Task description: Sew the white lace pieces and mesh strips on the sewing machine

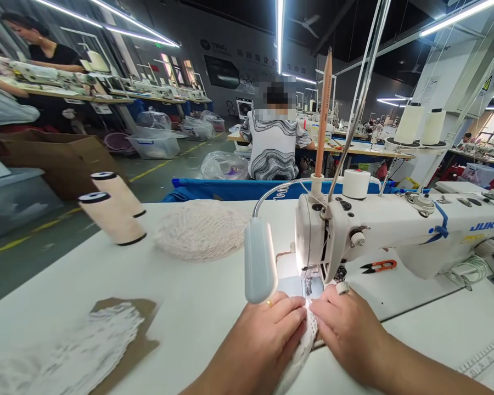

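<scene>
White lace strip: one narrow, openwork band of fabric [308, 336], lower centre of the frame, running from the presser foot [308, 286] down toward the bottom edge.
Hands on the lace: two, bare. The left hand [267, 332] and right hand [348, 332] meet from either side.
Lace and fingers: the strip lies between the two sets of fingertips and passes below them along the left hand's side.
Finger state: both hands grasp the strip with bent fingers; the thumbs' exact placing is hard to tell.
Sewing machine: one in front of the hands, white metal, marked JUKI [366, 227], right of centre.
Lamp: one pale grey, oblong head [258, 260] on a bent metal neck, above the left hand.
Snips: one pair, orange and black [382, 266], right of centre.
Other lace: two white masses on the white tabletop [181, 299], one rounded pile [206, 227] left of centre, one blurred, ruffled piece [90, 348] lower left.
Thread cones near the pile: two, cream [112, 218], left.
Pencil: one, wooden, upright [324, 115], upper centre-right.
</scene>
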The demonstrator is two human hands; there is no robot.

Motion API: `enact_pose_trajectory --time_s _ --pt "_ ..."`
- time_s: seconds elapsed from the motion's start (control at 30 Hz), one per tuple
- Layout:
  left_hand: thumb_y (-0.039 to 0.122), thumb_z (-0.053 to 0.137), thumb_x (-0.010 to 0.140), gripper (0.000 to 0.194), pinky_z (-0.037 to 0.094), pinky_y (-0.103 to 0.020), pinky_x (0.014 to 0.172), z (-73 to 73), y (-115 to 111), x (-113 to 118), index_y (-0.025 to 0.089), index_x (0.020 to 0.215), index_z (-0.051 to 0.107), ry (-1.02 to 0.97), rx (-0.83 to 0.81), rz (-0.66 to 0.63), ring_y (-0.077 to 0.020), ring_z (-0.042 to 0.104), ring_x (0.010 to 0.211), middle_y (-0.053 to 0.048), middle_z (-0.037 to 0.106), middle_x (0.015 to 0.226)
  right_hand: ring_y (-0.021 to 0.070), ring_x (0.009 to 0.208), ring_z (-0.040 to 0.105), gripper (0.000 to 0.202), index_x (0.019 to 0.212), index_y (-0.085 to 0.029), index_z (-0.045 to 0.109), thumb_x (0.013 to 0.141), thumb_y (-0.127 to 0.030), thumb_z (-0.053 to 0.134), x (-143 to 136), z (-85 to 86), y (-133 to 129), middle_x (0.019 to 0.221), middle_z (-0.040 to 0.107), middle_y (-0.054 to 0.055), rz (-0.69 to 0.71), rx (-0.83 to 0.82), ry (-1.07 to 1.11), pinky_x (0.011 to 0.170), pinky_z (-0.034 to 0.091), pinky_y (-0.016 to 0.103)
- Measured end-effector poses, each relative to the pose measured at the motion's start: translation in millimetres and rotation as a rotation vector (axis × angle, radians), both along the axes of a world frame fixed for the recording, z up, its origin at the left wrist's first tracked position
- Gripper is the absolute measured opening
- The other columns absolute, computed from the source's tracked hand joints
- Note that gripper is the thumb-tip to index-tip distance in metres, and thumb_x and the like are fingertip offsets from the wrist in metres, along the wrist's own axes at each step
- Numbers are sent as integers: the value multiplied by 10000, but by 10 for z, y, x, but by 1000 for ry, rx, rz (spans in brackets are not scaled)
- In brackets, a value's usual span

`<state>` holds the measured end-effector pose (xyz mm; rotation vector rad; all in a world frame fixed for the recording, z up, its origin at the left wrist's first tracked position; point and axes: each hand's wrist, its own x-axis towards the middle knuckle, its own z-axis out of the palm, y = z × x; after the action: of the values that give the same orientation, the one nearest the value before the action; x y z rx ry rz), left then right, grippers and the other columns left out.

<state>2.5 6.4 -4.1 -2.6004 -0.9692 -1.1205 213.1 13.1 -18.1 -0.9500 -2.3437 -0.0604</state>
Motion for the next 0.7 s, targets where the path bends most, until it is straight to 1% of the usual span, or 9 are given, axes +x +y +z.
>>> enact_pose_trajectory --time_s 0.13,0.2,0.3,0.37,0.5,0.7 --pt "109 392 1075 343 475 -338 606 18 25 -6 209 946 693 -1 -45 -21 -210 685 732 -27 736 813 195 671 397 234 796 -214 586 951 -70 487 -6 -11 4 752 527 17 -31 10 -1 636 313 312" --pt "103 393 1075 343 509 -334 631 52 41 -10 204 931 687 -2 -72 -39 -206 697 748 -32 745 835 210 697 424 224 840 -212 625 950 -71 491 -7 -24 16 769 556 28 -46 7 -7 643 316 320" --pt "111 388 1081 345 528 -335 631 76 72 -12 198 919 680 -14 -77 -51 -210 701 740 -35 738 810 224 721 452 211 909 -212 665 937 -72 509 -7 -49 35 799 591 42 -68 -8 -19 663 331 330" --pt "113 389 1082 345 534 -339 630 65 90 -11 195 918 681 -10 -80 -40 -216 705 744 -41 747 816 223 715 453 197 909 -213 667 932 -78 527 -8 -68 45 801 596 43 -94 -28 -37 667 334 334" --pt "109 396 1074 342 548 -361 641 30 108 -16 192 924 692 5 -78 -10 -233 718 775 -61 801 912 226 729 470 173 915 -217 659 921 -78 557 -8 -94 60 827 613 47 -134 -41 -75 675 338 336" --pt "111 394 1076 361 560 -381 666 39 109 -16 195 920 708 22 -80 4 -235 731 781 -57 820 934 234 746 473 151 911 -222 654 941 -107 561 -10 -77 70 838 613 54 -162 -28 -102 684 349 340"
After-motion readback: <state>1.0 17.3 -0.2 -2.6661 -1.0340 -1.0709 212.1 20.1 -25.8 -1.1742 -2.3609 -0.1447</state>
